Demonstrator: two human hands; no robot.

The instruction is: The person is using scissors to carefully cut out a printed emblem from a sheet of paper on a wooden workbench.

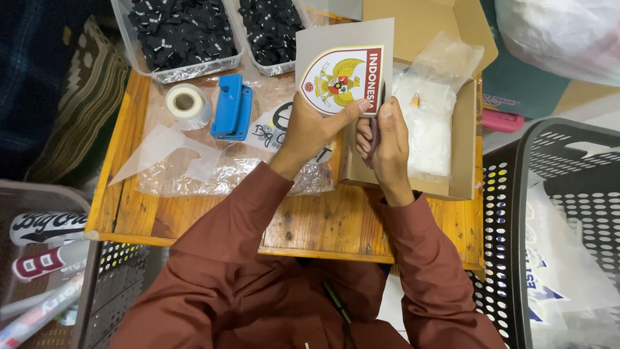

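Observation:
My left hand (314, 129) pinches the lower edge of a grey sheet (336, 37) that carries a shield-shaped emblem (342, 81), white with a red border and a gold bird. My right hand (391, 145) is closed on a pair of scissors (381, 98), whose dark blades stand upright along the emblem's right edge. Both hands are held above the wooden table (323, 223), in front of an open cardboard box (462, 142). My sleeves are rust brown.
Clear bags of white material (427, 123) lie in the box. Two clear trays of small black pieces (181, 32) (271, 26) stand at the back. A tape roll (186, 103), a blue punch (232, 106) and crumpled plastic film (194, 169) lie left. Black perforated baskets (568, 168) (116, 271) flank the table.

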